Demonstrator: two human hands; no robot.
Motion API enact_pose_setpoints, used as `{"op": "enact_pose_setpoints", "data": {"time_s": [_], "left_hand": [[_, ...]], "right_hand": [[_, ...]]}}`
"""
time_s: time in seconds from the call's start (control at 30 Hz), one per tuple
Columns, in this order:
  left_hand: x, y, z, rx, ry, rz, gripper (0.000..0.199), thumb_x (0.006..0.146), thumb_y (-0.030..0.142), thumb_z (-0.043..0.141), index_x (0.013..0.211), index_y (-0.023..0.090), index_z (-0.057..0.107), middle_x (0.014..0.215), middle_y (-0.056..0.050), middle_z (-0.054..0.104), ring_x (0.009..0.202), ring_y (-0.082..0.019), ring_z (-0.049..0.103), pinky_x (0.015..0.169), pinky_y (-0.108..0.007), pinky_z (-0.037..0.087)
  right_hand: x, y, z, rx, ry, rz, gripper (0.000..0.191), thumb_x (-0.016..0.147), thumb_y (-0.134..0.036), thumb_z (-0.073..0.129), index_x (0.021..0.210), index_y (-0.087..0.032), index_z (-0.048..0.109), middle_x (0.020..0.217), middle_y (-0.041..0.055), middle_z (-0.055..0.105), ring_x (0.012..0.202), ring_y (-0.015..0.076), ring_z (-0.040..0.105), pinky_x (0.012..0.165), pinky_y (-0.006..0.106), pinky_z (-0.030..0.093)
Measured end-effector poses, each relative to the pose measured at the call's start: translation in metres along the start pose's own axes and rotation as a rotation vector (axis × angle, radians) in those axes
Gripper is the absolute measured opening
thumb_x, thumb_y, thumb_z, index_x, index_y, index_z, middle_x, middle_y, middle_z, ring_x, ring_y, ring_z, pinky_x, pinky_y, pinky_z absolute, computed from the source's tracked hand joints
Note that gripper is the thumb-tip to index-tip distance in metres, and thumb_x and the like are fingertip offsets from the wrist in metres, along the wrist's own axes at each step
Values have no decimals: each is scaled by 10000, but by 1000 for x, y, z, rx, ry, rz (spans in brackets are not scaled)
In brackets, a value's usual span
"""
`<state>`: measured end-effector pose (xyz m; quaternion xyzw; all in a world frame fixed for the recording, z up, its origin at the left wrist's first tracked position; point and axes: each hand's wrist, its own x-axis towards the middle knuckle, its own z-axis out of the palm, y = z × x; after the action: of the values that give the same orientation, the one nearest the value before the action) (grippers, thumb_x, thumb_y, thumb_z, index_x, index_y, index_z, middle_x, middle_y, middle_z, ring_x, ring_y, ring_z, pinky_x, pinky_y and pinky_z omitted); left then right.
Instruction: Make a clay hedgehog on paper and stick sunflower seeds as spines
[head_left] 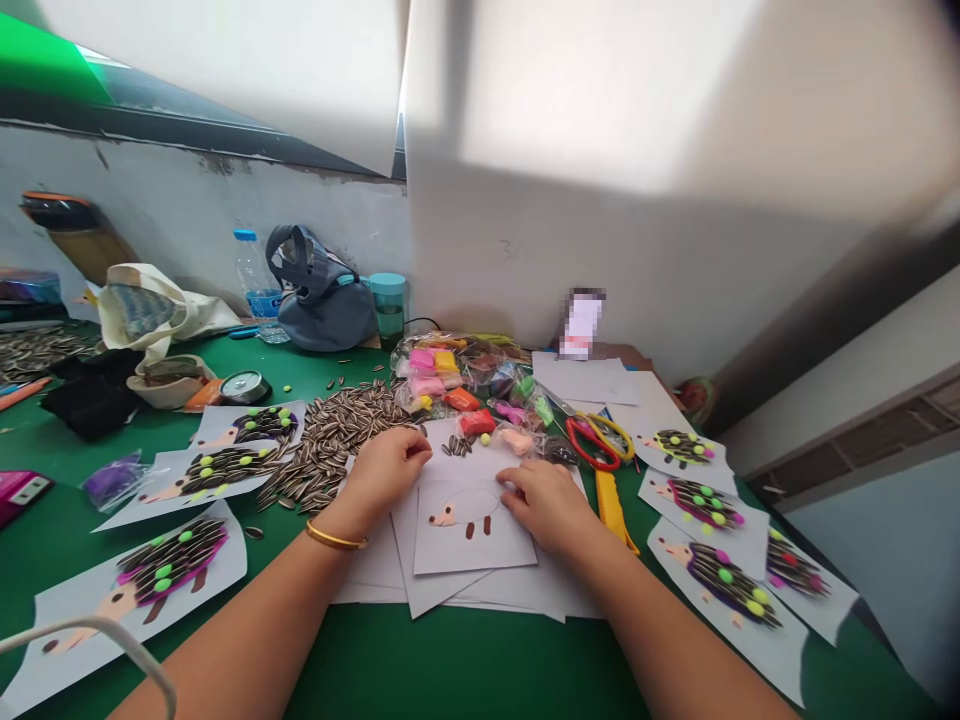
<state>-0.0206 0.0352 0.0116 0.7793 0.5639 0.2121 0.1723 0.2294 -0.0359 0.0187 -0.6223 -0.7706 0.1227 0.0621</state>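
Note:
In front of me lies a white drawing sheet with a hedgehog outline, a clay face and two dark brown clay legs. More white sheets are under it. My left hand is closed just above the sheet's upper left, fingertips pinched together; whether anything is in them is hidden. My right hand rests at the sheet's upper right, fingers apart, fingertips by the outline. A big heap of striped sunflower seeds lies beside my left hand, and a few loose seeds sit beyond the sheet.
Bagged coloured clay lies at the back. Red-handled scissors and a yellow cutter are right. Seed-covered hedgehog pictures flank me, left and right. A blue bag, teal-lidded cup and phone stand behind.

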Motion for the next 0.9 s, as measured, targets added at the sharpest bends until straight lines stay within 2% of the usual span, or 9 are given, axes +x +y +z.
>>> {"op": "enact_pose_setpoints", "data": {"time_s": [0.23, 0.47, 0.7, 0.9], "left_hand": [[-3, 8, 6, 93, -61, 69, 139, 832, 255, 599, 832, 233, 736, 900, -40, 734, 870, -226, 647, 758, -325, 423], [-9, 11, 11, 186, -21, 132, 106, 843, 264, 631, 841, 239, 735, 898, -46, 719, 918, -250, 632, 798, -364, 407], [-10, 22, 17, 241, 116, 173, 200, 875, 297, 614, 1041, 275, 723, 1118, -58, 685, 1067, -273, 591, 898, -419, 408], [11, 35, 22, 276, 148, 138, 416, 869, 379, 634, 1262, 242, 609, 1312, -88, 621, 1228, -294, 525, 982, -432, 388]], "right_hand": [[1, 0, 3, 24, 42, -8, 233, 906, -257, 591, 1112, -248, 699, 1048, 54, 711, 1051, 236, 612, 843, 349, 362], [2, -1, 5, 14, 96, -7, 211, 921, -245, 568, 1077, -236, 709, 1030, 57, 710, 1026, 234, 615, 839, 355, 371], [4, -2, 10, 7, 153, -26, 188, 923, -253, 564, 1035, -239, 715, 1021, 58, 705, 1031, 233, 604, 838, 346, 369], [4, -2, 13, 24, 174, -34, 177, 915, -257, 578, 1025, -247, 717, 1016, 53, 699, 1039, 227, 598, 848, 333, 364]]}}
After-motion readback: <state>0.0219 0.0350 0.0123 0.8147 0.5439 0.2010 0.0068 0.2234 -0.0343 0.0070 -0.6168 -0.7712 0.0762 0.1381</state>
